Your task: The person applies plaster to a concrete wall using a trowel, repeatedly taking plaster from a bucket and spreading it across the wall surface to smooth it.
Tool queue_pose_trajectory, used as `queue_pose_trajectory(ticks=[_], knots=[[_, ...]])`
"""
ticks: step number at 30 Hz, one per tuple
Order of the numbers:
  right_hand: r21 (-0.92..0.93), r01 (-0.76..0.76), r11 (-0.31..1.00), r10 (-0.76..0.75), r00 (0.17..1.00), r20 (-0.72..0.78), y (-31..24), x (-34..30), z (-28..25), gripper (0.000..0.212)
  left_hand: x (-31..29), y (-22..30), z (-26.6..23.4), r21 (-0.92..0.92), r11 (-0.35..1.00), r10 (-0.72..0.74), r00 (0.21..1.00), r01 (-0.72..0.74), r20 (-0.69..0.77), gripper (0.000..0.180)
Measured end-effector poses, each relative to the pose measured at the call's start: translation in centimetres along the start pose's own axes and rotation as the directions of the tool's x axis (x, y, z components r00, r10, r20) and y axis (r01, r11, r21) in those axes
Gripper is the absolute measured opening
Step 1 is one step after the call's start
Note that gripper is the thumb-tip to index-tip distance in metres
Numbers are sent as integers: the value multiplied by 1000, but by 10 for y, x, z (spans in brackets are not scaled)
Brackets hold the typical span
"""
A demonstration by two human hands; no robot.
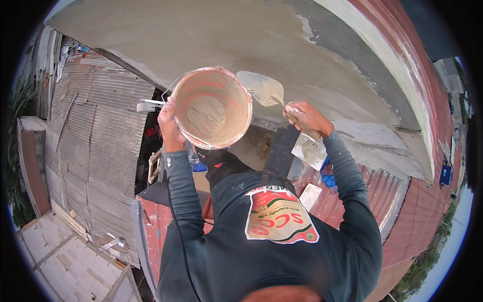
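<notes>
My left hand (171, 125) grips the rim of a mortar-smeared bucket (240, 113) at its left side, tilting its mouth toward me. Wet grey mortar (205, 113) covers the bottom inside, and reddish streaks show on the walls. A wire handle (165, 92) loops out by that hand. My right hand (308, 119) is closed around the handle of a trowel (261, 88), whose mortar-coated blade lies just right of the bucket rim. Beyond both hands spreads a concrete surface (216, 35) coated with fresh plaster. Beneath my right wrist is a mortar-marked rectangular plate (310, 150).
Red corrugated roofing (347, 189) lies below me at the right, with a blue bundle (328, 176) and a pale block (310, 195). Rusty grey metal sheets (95, 116) stretch along the left. A thin black cable (178, 226) runs down past my left arm.
</notes>
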State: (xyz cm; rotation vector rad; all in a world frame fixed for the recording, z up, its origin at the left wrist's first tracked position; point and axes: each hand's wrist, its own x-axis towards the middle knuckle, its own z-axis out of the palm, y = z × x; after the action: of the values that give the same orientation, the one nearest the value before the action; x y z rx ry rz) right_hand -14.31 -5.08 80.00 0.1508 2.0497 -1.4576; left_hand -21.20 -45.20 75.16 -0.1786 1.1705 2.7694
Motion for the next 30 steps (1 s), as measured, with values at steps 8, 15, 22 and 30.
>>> queue_pose_trajectory(ticks=[8,15,22,30], knots=[[-36,-47,998,54,972,227,1,-38,56,34,1,-29,13,254,961,153,976,-111,-153,40],[-939,171,298,-505,863,-3,-46,-2,38,22,-5,-19,63,754,626,150,979,-201,136,32],[-849,181,497,-232,970,71,-7,35,56,27,-13,-12,87,754,510,229,910,-414,346,42],[304,-478,824,206,752,626,-7,8,76,40,-24,11,101,607,578,362,838,-545,408,42]])
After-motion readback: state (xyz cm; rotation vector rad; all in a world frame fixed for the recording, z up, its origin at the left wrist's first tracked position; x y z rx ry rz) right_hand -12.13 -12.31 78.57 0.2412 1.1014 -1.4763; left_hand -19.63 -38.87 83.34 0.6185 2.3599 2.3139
